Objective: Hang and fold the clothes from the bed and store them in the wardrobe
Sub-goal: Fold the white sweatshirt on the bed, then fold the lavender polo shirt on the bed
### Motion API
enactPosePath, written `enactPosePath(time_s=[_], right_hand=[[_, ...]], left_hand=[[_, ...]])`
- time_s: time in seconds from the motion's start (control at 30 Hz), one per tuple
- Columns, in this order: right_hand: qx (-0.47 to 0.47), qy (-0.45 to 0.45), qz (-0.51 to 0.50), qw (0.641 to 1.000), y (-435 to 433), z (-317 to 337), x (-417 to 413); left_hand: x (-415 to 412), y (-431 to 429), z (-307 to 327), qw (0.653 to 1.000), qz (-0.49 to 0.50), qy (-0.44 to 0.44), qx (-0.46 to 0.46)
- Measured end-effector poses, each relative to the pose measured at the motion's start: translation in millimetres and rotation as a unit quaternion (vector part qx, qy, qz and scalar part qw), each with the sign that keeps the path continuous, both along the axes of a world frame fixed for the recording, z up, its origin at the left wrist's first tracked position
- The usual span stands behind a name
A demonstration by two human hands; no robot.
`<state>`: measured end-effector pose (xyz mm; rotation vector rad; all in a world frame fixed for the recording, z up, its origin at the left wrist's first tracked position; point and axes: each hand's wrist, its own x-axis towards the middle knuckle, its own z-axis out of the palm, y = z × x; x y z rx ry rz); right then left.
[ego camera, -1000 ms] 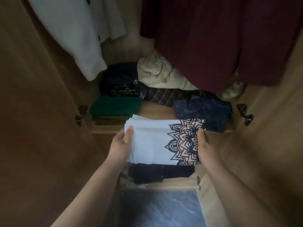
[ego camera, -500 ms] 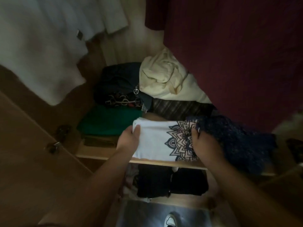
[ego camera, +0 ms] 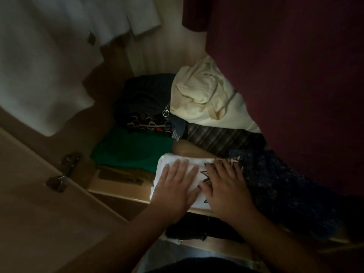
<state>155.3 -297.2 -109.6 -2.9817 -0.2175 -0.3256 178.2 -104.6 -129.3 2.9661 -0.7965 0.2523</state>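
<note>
You are seeing matt, smooth cloth in the folded white T-shirt with the dark mandala print (ego camera: 199, 162). The pale wooden shelf (ego camera: 118, 195) under it is showing a smooth, faintly shiny finish. The small metal door hinge (ego camera: 56, 182) is glinting. The dark blue patterned fabric (ego camera: 279, 186) is looking rough and lacy, and the cream cloth bundle (ego camera: 201, 95) soft and creased.

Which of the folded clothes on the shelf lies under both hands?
The white printed shirt: the left hand and right hand press flat on it, while the green shirt lies untouched.
</note>
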Motion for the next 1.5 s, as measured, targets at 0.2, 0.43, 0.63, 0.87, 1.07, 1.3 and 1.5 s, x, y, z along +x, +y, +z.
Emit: enactPosePath(time_s=[0.2,0.43,0.63,0.87,1.07,1.3,1.5], right_hand=[[-0.020,0.054,-0.034,0.998,-5,-22,8],[-0.027,0.076,-0.038,0.996,0,-15,9],[0.071,0.072,-0.022,0.995,-2,19,-16],[0.199,-0.084,-0.214,0.953,11,70,-164],[0.158,-0.019,-0.363,0.918,30,66,-366],[0.122,-0.021,-0.537,0.835,44,55,-555],[0.112,-0.004,-0.648,0.754,65,43,-715]], left_hand=[[21,0,-10,0.998,-0.007,0.045,0.036],[22,-1,1,0.995,0.001,0.087,0.047],[6,5,43,0.989,-0.049,0.137,0.038],[-82,10,90,0.972,-0.184,0.097,-0.107],[-218,-28,89,0.940,-0.304,0.140,-0.063],[-371,-73,89,0.895,-0.410,0.174,0.030],[-519,-97,68,0.842,-0.520,0.113,0.083]])
